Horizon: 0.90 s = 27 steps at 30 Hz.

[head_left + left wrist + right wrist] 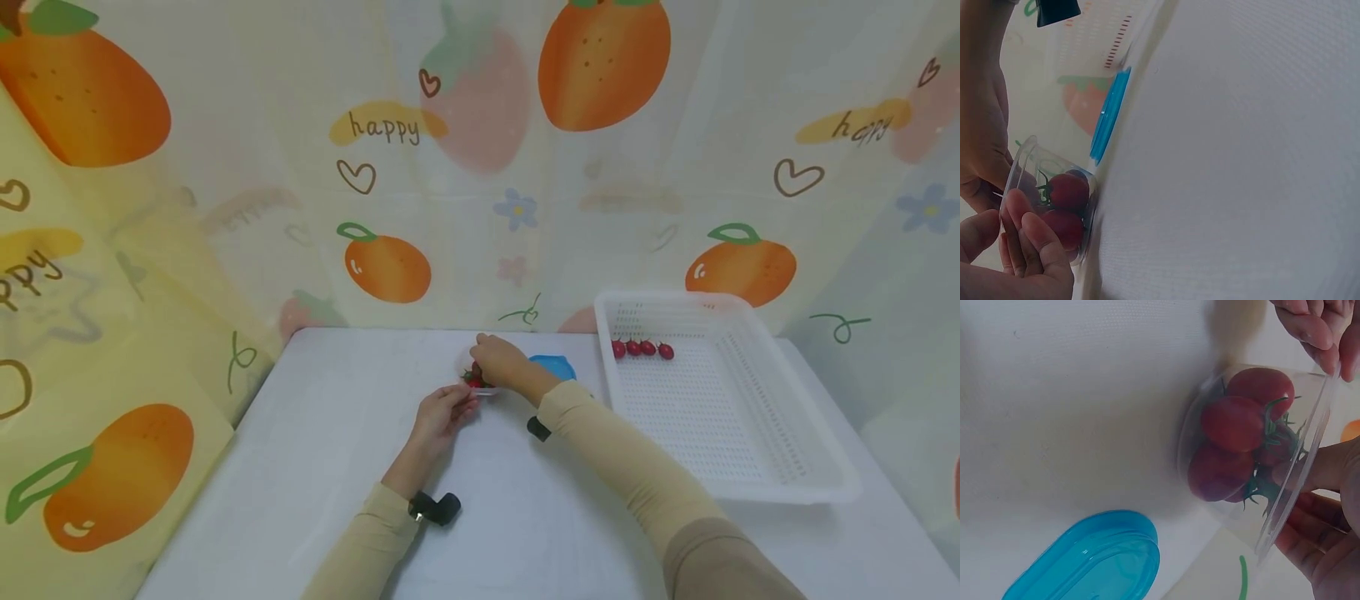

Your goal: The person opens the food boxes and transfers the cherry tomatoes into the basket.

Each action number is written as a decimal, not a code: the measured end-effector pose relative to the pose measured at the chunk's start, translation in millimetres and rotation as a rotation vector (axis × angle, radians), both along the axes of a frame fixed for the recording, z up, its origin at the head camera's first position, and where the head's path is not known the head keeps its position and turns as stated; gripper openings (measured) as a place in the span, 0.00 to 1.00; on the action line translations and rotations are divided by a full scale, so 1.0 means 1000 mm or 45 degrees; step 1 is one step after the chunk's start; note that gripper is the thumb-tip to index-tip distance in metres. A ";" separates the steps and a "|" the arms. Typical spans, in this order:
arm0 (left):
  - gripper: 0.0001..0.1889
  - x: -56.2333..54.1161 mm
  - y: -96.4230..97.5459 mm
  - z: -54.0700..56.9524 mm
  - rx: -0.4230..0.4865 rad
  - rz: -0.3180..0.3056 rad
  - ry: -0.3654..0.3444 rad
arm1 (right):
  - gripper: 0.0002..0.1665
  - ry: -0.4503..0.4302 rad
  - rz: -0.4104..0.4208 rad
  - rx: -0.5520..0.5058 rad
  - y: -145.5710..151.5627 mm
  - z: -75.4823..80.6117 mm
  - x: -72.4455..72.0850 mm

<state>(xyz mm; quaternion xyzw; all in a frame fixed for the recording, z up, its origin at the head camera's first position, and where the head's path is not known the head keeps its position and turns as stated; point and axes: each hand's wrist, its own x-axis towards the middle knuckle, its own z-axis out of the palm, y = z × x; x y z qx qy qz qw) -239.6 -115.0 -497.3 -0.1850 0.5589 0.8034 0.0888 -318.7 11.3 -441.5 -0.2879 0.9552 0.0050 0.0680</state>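
Note:
In the head view my left hand (442, 412) pinches the near rim of a small clear plastic container (1200, 412) standing at the table's far side. Several red tomatoes (1232, 424) with green stems lie inside it; two tomatoes (1067, 192) show through the wall in the left wrist view. From above, my right hand (501, 362) reaches over the rim, its fingertips down among the tomatoes. The wall and fruit partly hide those fingers, and I cannot tell if they grip a tomato. A translucent blue lid (555, 367) lies just right of the container.
To the right stands a large white perforated basket (810, 417) with a short row of small red tomatoes (648, 347) at its far left. A fruit-patterned curtain (480, 208) hangs behind the white-covered table (322, 433). Each wrist wears a black camera (437, 507).

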 end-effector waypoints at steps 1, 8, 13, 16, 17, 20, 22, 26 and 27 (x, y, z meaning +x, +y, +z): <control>0.13 0.000 0.000 -0.001 -0.001 -0.002 -0.001 | 0.13 -0.001 0.004 0.000 0.000 0.000 0.000; 0.14 0.001 -0.001 -0.003 0.004 -0.010 -0.015 | 0.14 -0.033 0.002 0.021 0.000 -0.001 0.001; 0.15 0.002 -0.002 -0.002 0.003 -0.012 -0.010 | 0.15 -0.006 0.006 0.039 0.002 -0.001 0.001; 0.15 0.001 -0.002 -0.002 -0.006 -0.012 -0.015 | 0.14 0.015 0.019 0.050 0.003 -0.001 0.002; 0.15 0.001 -0.002 -0.002 -0.009 -0.012 -0.015 | 0.14 0.025 0.027 0.052 0.003 -0.001 0.002; 0.14 0.001 -0.002 -0.002 -0.010 -0.007 -0.020 | 0.14 0.048 0.050 0.055 0.004 -0.001 0.003; 0.14 0.001 -0.002 -0.002 -0.004 -0.008 -0.015 | 0.14 0.053 0.052 0.060 0.004 -0.001 0.003; 0.14 0.001 -0.002 0.000 -0.003 -0.013 -0.003 | 0.14 0.032 0.019 0.049 0.005 -0.001 -0.001; 0.14 0.001 -0.003 0.000 -0.006 -0.012 -0.005 | 0.14 0.026 0.008 0.038 0.005 -0.001 -0.003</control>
